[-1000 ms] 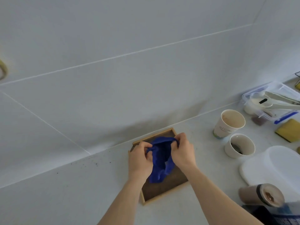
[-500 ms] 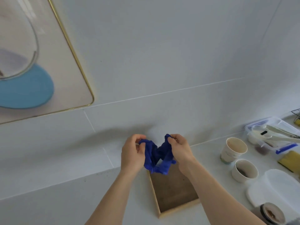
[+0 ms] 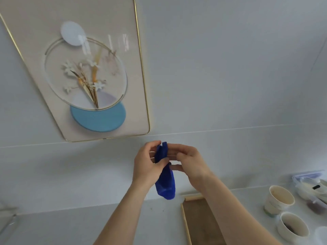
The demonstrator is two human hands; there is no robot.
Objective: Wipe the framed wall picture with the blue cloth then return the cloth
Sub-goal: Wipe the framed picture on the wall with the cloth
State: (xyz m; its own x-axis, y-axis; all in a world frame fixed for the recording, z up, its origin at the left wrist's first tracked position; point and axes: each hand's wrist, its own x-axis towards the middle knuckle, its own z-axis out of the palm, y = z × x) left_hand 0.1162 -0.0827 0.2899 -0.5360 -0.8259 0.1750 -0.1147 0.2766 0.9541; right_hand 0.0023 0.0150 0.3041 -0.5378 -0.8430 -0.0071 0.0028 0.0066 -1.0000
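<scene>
Lifted toward the picture [image 3: 85,73] at ten o'clock, blue cloth [image 3: 165,183] dangles, pinched by left hand [image 3: 146,167]; right hand [image 3: 191,163] fingers [image 3: 177,151] slack: it could drop.

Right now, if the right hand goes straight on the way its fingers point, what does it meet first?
Most likely the blue cloth, which the left hand grips. The right hand points left at it; whether its fingers already touch it is unclear.
</scene>
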